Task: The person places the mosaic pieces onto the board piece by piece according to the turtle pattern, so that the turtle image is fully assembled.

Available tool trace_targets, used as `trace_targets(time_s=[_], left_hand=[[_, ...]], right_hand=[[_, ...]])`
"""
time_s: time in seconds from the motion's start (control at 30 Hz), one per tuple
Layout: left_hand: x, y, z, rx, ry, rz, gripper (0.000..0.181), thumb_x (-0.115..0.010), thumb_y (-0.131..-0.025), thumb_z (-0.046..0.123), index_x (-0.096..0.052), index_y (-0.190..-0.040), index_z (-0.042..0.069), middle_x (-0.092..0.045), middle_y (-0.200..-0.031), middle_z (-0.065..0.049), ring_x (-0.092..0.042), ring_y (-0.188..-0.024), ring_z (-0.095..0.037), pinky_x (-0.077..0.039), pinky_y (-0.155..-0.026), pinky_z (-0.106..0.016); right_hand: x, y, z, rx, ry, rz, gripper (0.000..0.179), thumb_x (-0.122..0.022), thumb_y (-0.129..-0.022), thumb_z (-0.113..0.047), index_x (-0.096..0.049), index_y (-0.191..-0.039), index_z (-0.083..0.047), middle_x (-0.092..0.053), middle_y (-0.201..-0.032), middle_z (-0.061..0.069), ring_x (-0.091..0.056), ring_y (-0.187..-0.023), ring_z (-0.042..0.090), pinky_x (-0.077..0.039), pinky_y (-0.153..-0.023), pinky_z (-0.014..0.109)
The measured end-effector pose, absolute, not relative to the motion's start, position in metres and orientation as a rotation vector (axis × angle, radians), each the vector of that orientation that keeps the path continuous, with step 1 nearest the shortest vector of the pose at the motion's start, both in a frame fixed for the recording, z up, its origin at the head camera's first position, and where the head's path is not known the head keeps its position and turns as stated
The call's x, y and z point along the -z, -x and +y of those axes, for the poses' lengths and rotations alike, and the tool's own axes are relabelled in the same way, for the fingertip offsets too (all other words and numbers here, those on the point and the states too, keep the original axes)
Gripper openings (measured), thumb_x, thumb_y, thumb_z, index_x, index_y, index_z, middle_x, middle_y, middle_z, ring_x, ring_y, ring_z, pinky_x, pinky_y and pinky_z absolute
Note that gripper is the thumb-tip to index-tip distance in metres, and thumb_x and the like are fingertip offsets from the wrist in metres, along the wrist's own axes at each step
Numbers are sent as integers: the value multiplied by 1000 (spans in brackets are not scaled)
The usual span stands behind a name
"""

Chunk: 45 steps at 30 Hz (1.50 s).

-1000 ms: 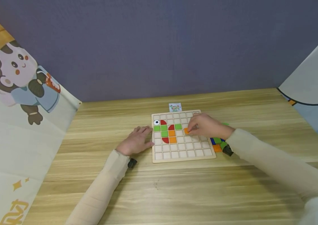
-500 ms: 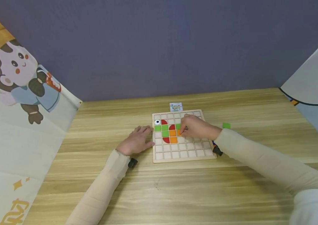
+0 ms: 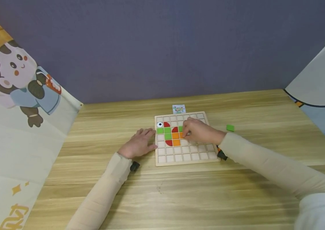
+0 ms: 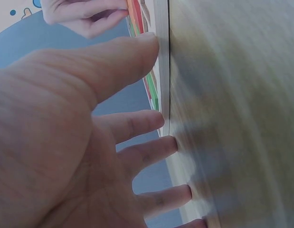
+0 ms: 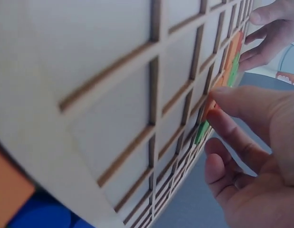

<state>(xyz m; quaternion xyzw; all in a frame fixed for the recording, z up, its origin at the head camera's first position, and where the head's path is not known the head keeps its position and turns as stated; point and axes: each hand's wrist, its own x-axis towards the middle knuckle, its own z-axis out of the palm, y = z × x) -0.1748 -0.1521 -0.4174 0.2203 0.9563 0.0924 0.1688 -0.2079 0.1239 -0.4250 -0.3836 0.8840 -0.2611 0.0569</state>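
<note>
A wooden grid board (image 3: 186, 157) lies on the table, with flat coloured tiles in some of its cells. Between thumb and index finger, my right hand (image 3: 202, 131) pinches an orange square tile (image 5: 208, 108) at a cell right of another orange tile (image 3: 175, 135) and just below a green one (image 3: 180, 128). My left hand (image 3: 138, 145) rests at the board's left edge, fingers spread, thumb and fingertips touching the rim. Red quarter-round tiles (image 3: 169, 143), green squares (image 3: 167, 136) and a white eye tile (image 3: 160, 124) sit in the left columns.
A small picture card (image 3: 178, 109) lies behind the board. Right of it is a loose green tile (image 3: 230, 127). Blue tiles (image 5: 40, 213) and an orange tile (image 5: 11, 190) lie by the board's right edge, mostly hidden by my right arm in the head view.
My right hand has moved left over the board, bringing the orange tile beside the other orange one. The loose green tile at right came into fuller view. My left hand stayed put.
</note>
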Motion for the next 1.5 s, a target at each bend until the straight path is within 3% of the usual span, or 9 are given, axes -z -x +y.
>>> trace_targets(time_s=[0.17, 0.27, 0.4, 0.57, 0.8, 0.9, 1.03, 1.5], left_hand=[[416, 175, -152, -260, -621, 2712, 69, -53, -95, 42, -27, -149, 8, -21, -154, -12, -13, -139, -42, -12, -112, -52], [415, 175, -152, -258, -624, 2713, 68, -53, -96, 41, -28, -149, 8, -21, -154, -11, -13, -139, -42, -13, -112, -52], [415, 175, -151, -259, -628, 2715, 68, -54, -95, 41, -28, -149, 8, -22, -154, -12, -14, -138, -42, -13, -112, -53], [415, 175, -152, -253, -619, 2710, 68, -54, -95, 41, -27, -149, 8, -21, -154, -12, -13, -139, -42, -13, -112, -52], [415, 174, -153, -259, -638, 2716, 69, -53, -96, 41, -26, -149, 7, -22, -154, -12, -13, -139, -41, -12, -112, -52], [415, 174, -152, -261, -640, 2711, 69, -54, -96, 40, -26, -149, 6, -21, -154, -13, -13, -139, -41, -11, -112, -52], [415, 173, -152, -262, -637, 2708, 69, -53, -96, 41, -26, -149, 7, -20, -154, -13, -12, -139, -41, -11, -112, -52], [415, 173, -152, -262, -652, 2713, 68, -53, -96, 40, -27, -149, 6, -22, -154, -13, -14, -139, -40, -10, -113, -51]], right_hand=[[420, 206, 131, 798, 1136, 2677, 8, -74, -82, -9, -77, -89, -13, -61, -89, -6, -54, -88, 13, -39, -101, 42], [419, 208, 143, 831, 1103, 2713, 8, -73, -83, -9, -76, -90, -12, -62, -93, -6, -55, -91, 15, -39, -99, 44], [417, 209, 163, 824, 1069, 2772, 9, -73, -83, -7, -75, -91, -10, -62, -96, -3, -56, -94, 20, -31, -106, 48], [418, 207, 186, 757, 1027, 2819, 10, -74, -81, -6, -76, -91, -10, -62, -97, -2, -57, -93, 21, -43, -95, 47], [418, 197, 210, 758, 911, 2846, 10, -75, -81, -10, -76, -91, -11, -63, -99, -1, -56, -99, 23, -35, -103, 51], [420, 194, 222, 751, 884, 2863, 11, -75, -82, -13, -76, -93, -12, -64, -100, -1, -55, -99, 24, -45, -92, 48], [423, 191, 243, 723, 832, 2887, 14, -75, -82, -12, -75, -96, -11, -64, -103, 1, -55, -99, 25, -48, -86, 47], [439, 191, 291, 756, 578, 2914, 19, -74, -81, -7, -73, -100, -5, -64, -107, 11, -53, -103, 34, -42, -89, 56]])
